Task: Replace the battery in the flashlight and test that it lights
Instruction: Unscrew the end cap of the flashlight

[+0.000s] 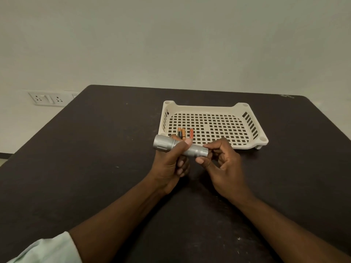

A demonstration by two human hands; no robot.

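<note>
A silver metal flashlight (165, 145) is held level above the dark table, its wide head pointing left. My left hand (171, 164) is wrapped around its body just behind the head, thumb on top. My right hand (222, 164) pinches the tail end of the flashlight between thumb and fingers. Behind the hands, three small batteries (183, 132) lie in the near left corner of the cream tray: two orange-and-dark ones side by side and a reddish one (191, 132) a little to their right. Their lower ends are hidden by the flashlight and my fingers.
The cream perforated plastic tray (245, 109) sits on the dark table (95, 158) beyond my hands, to the right of centre. A wall socket plate (48, 99) is on the wall at the far left. A pale sleeve (47, 249) shows at the lower left.
</note>
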